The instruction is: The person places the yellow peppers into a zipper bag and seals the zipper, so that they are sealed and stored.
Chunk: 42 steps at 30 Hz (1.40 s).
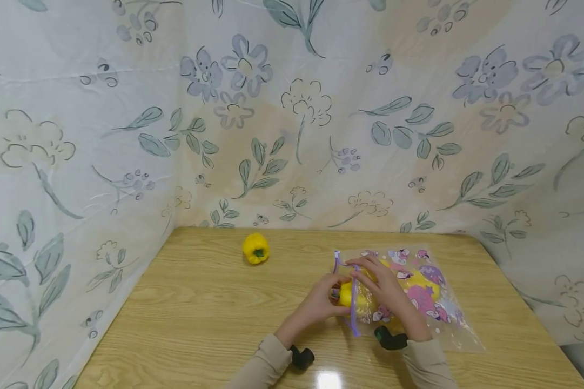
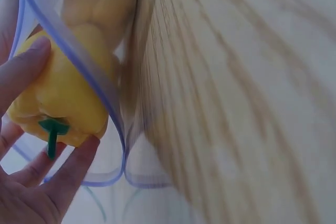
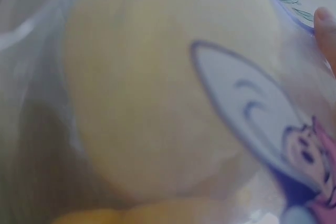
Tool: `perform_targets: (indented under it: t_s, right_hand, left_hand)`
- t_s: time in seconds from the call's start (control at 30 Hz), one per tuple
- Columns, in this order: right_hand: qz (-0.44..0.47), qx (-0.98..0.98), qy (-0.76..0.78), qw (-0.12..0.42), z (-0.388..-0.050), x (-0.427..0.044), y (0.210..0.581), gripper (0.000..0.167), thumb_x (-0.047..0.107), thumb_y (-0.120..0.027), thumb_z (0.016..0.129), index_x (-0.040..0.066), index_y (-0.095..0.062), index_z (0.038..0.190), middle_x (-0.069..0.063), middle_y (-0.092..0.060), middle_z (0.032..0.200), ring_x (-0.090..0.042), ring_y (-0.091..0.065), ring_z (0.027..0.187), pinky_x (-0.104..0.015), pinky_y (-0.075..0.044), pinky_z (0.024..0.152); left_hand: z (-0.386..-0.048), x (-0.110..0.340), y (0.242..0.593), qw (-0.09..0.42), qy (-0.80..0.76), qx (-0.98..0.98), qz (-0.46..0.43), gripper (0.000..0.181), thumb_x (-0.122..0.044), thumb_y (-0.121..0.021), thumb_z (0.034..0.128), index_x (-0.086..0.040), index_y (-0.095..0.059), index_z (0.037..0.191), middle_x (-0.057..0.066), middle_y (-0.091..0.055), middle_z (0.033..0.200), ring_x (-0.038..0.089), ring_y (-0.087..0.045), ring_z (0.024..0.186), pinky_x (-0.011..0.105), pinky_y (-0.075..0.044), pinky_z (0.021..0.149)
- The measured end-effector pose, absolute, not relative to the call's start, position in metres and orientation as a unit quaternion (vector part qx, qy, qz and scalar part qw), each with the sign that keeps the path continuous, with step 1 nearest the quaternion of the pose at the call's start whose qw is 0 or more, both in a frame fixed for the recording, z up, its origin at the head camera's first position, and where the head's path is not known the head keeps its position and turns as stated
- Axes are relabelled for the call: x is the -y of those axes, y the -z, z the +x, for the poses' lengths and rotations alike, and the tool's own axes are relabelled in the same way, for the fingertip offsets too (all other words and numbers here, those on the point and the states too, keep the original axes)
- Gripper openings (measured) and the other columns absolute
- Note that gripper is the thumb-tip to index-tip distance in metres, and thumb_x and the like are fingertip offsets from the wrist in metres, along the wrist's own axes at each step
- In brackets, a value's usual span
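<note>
- The left hand (image 1: 323, 298) grasps a yellow bell pepper (image 2: 65, 90), thumb on one side and fingers on the other near its stem end.
- This pepper sits in the mouth of a clear plastic bag (image 1: 459, 330); the purple rim (image 1: 354, 305) crosses its body, the far part within the bag and the green stem (image 2: 52, 135) pointing out toward the palm.
- The right hand (image 1: 383, 281) lies over the bag's mouth, fingers across the purple rim; it seems to pinch the edge, though the angle hides the exact grip.
- Inside the bag are more yellow peppers (image 1: 416, 279), partly covered by the print; their number cannot be made out through the plastic.
- The bag lies on its side on the right part of the wooden surface (image 1: 199, 308), its mouth facing left, with pink, purple and white cartoon figures printed on it.
- Another yellow pepper (image 1: 255, 245) rests alone near the back of the surface, left of the bag and well apart from both hands, its green stem facing the near side.
- Beige sleeves (image 1: 267, 359) cover the forearms, and a small dark device (image 1: 301, 358) shows at each wrist.
- A floral cloth (image 1: 321, 178) hangs behind the surface and along its sides.
</note>
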State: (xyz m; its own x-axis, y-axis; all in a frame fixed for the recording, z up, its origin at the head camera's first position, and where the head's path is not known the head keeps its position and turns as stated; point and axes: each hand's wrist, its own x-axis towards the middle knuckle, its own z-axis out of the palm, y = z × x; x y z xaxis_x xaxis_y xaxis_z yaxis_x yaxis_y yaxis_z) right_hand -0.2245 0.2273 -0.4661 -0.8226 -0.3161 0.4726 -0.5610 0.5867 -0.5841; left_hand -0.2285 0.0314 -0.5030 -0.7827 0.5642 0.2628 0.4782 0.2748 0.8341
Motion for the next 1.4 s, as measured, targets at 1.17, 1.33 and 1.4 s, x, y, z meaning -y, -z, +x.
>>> perform_targets:
  t_s: [1.17,1.33,1.4]
  right_hand:
    - [0.253,0.877,-0.37,0.172,-0.227,-0.224,0.464,0.025,0.022,-0.058,0.092,0.019,-0.062,0.116,-0.002,-0.059,0.123,-0.044,-0.031,0.131,-0.069,-0.028,0.097]
    - [0.252,0.876,-0.373,0.173,-0.226,-0.225,0.465,0.025,0.023,-0.058,0.092,0.022,-0.062,0.116,0.0,-0.06,0.122,-0.043,-0.033,0.131,-0.068,-0.03,0.096]
    - [0.252,0.877,-0.372,0.173,-0.226,-0.226,0.465,0.025,0.024,-0.058,0.092,0.022,-0.061,0.116,0.0,-0.06,0.122,-0.043,-0.034,0.13,-0.068,-0.031,0.096]
  left_hand:
    - [-0.239,-0.004,0.51,0.124,-0.524,-0.741,0.402,0.053,-0.013,-0.067,0.0851,-0.009,-0.046,0.133,0.008,-0.051,0.13,0.018,-0.055,0.111,0.031,-0.048,0.094]
    - [-0.24,-0.002,0.514,0.123,-0.551,-0.725,0.394,0.049,-0.009,-0.065,0.0864,-0.002,-0.047,0.131,0.016,-0.052,0.127,0.025,-0.055,0.112,0.038,-0.046,0.096]
    - [-0.24,-0.002,0.516,0.125,-0.558,-0.724,0.384,0.047,-0.009,-0.065,0.0866,-0.002,-0.048,0.13,0.016,-0.052,0.126,0.026,-0.056,0.111,0.038,-0.047,0.095]
